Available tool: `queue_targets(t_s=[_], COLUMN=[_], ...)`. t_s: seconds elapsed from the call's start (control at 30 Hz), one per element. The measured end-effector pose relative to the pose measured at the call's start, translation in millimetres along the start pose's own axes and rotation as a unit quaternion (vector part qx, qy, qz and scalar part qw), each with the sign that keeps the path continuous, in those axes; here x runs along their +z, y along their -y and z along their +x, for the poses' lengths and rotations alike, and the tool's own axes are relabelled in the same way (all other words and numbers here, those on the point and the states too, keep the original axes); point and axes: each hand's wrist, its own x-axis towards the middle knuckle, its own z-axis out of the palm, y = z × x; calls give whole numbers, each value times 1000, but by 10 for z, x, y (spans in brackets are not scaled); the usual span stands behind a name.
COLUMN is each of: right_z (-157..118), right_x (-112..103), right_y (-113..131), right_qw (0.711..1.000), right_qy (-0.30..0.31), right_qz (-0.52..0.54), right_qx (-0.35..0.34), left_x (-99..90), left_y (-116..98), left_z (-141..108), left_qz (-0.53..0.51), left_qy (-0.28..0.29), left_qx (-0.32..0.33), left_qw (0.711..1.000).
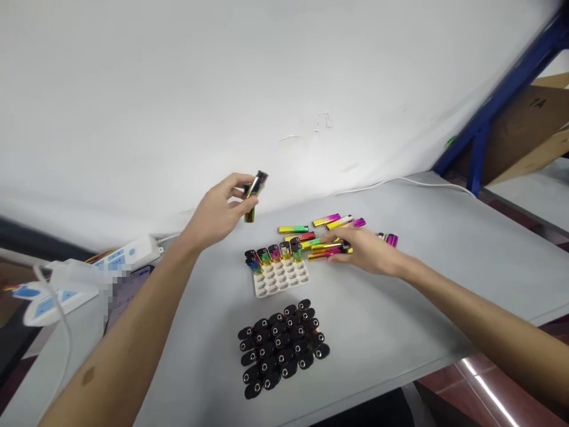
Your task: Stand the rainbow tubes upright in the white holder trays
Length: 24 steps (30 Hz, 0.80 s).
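My left hand [222, 207] is raised above the table near the wall, its fingers closed on shiny lighters [251, 201] with black tops; it looks like two, partly hidden by the fingers. Down at the right, my right hand [367, 249] reaches into a loose pile of metallic lighters, thumb and fingers around a yellow-orange lighter [326, 252] that lies on the table. Between the hands sits a white tray [281, 279] with oval holes. Several colourful lighters [275, 254] stand upright along its back, and a blue one [254, 264] stands at its left side.
Nearer to me stands a block of upright lighters [284, 350] with black tops. White power strips [128, 255] and a partly blurred phone [133, 284] lie at the left. A white cable [400, 179] runs along the wall. Cardboard boxes [515, 130] stand behind a blue frame [478, 145].
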Motion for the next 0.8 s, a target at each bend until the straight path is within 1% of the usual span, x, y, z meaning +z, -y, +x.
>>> queue_targets(t_s=[0.03, 0.1, 0.17, 0.27, 0.37, 0.5, 0.57, 0.67, 0.8], right_z=[-54, -130, -172, -204, -226, -245, -252, -267, -288], right_x=[78, 197, 251, 234, 194, 183, 170, 116, 16], right_y=[2, -6, -14, 2, 44, 77, 92, 151, 318], right_qw=[1000, 999, 998, 998, 998, 991, 988, 993, 1000], right_qy=[1, -3, -19, -46, -46, -35, -30, -24, -4], right_qz=[13, 28, 34, 30, 34, 103, 118, 76, -12], right_qx=[15, 43, 49, 32, 25, 83, 99, 82, 23], left_x=[-57, -129, -153, -118, -5, 233, 358, 507, 620], left_y=[8, 48, 112, 231, 340, 454, 520, 640, 765], left_z=[-145, -426, -685, -1015, -1279, -1534, -1626, -1730, -1819], left_qz=[-17, -40, -45, -50, -65, -117, -129, -127, -114], left_qy=[-26, -30, -38, -46, -62, -91, -104, -125, -136], left_qx=[-5, -23, -47, -69, -89, -98, -100, -83, -56], left_qw=[999, 999, 997, 995, 992, 984, 981, 981, 983])
